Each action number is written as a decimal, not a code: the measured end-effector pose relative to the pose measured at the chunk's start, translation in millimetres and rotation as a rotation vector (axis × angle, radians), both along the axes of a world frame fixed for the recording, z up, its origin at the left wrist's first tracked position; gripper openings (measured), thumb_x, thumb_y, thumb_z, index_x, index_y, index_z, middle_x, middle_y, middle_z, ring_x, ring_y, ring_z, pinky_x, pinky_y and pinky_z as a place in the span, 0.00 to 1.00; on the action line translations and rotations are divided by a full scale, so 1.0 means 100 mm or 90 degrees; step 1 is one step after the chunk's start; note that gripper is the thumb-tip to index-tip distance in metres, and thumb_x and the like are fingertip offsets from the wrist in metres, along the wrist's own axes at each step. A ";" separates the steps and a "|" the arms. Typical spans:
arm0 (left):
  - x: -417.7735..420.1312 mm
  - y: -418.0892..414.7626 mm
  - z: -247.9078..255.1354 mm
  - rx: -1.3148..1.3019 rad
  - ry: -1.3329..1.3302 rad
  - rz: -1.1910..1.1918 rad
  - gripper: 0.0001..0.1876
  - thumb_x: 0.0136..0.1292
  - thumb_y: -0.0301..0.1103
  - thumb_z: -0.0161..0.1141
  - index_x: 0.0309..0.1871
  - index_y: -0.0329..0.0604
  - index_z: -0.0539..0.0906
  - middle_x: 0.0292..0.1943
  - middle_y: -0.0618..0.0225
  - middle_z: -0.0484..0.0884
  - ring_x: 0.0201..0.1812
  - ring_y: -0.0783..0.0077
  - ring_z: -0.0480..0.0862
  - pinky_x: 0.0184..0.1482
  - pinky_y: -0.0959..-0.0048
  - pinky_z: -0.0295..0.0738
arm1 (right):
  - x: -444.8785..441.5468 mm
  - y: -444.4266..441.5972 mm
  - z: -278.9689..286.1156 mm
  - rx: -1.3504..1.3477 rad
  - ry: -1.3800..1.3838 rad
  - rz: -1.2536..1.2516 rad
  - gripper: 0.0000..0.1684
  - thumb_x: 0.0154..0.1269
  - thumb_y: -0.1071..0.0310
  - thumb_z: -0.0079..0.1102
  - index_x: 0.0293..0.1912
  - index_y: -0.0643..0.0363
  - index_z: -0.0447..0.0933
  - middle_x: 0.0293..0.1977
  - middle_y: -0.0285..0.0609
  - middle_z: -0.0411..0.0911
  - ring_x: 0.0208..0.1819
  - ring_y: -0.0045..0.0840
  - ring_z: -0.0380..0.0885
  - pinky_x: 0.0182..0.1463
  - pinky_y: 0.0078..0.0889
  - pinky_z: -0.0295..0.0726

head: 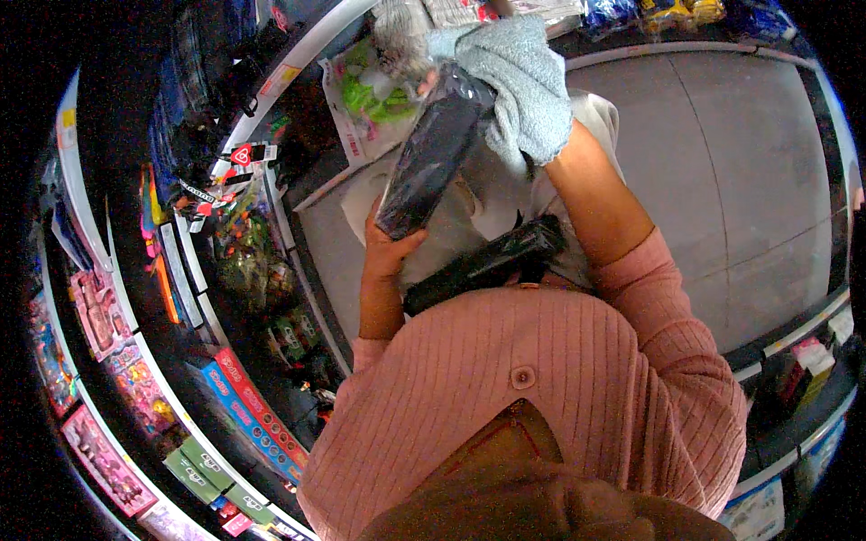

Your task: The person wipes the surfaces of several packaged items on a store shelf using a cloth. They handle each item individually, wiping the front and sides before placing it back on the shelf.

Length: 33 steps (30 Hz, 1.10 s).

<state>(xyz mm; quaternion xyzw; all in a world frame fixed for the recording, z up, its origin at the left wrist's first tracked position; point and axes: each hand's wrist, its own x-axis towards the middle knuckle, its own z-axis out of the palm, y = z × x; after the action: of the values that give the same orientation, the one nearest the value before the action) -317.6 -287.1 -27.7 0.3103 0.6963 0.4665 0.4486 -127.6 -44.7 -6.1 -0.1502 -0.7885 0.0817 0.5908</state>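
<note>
My left hand [392, 243] grips the lower end of a long black package [433, 159] in clear plastic wrap, which slants up and to the right. My right hand [560, 150] is mostly hidden under a pale blue-grey terry cloth [517, 81]. The cloth lies against the package's upper end; the fingers beneath it are covered. Across my lap rests a second black plastic-wrapped package [487, 264]. A fluffy grey item [404, 40] is just beyond the held package.
Shelves with a white edge rail [291, 71] curve around my left side. They hold boxed pink toys [98, 314], green boxes [203, 466] and hanging tagged goods [250, 155]. A green-patterned bag [372, 95] is ahead. Grey tiled floor [676, 176] lies to the right, bordered by more shelving [805, 324].
</note>
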 end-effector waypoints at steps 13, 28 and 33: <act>0.09 0.10 0.06 0.077 -0.097 0.012 0.37 0.33 0.22 0.69 0.53 0.35 0.68 0.43 0.62 0.76 0.44 0.68 0.77 0.44 0.71 0.73 | 0.05 -0.24 0.37 -0.425 -0.204 -0.220 0.07 0.46 0.66 0.56 0.28 0.58 0.74 0.14 0.44 0.71 0.17 0.41 0.72 0.20 0.44 0.69; 0.03 0.07 -0.05 0.084 -0.053 0.002 0.35 0.34 0.19 0.68 0.52 0.34 0.68 0.43 0.62 0.76 0.44 0.69 0.77 0.46 0.72 0.72 | 0.02 -0.33 0.64 -0.380 -0.575 0.016 0.08 0.41 0.66 0.55 0.24 0.59 0.77 0.21 0.48 0.77 0.29 0.40 0.78 0.32 0.39 0.75; 0.12 0.11 0.08 0.011 0.003 0.013 0.34 0.35 0.20 0.69 0.51 0.34 0.68 0.43 0.63 0.76 0.43 0.70 0.77 0.45 0.73 0.73 | 0.04 -0.31 0.37 -0.442 -0.337 0.085 0.10 0.42 0.65 0.55 0.26 0.60 0.77 0.23 0.50 0.76 0.31 0.39 0.78 0.35 0.37 0.74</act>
<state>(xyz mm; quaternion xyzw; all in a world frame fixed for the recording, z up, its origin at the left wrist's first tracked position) -306.1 -275.7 -19.2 0.3083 0.6965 0.4762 0.4394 -123.8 -75.8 31.1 -0.3040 -0.8464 0.3388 0.2764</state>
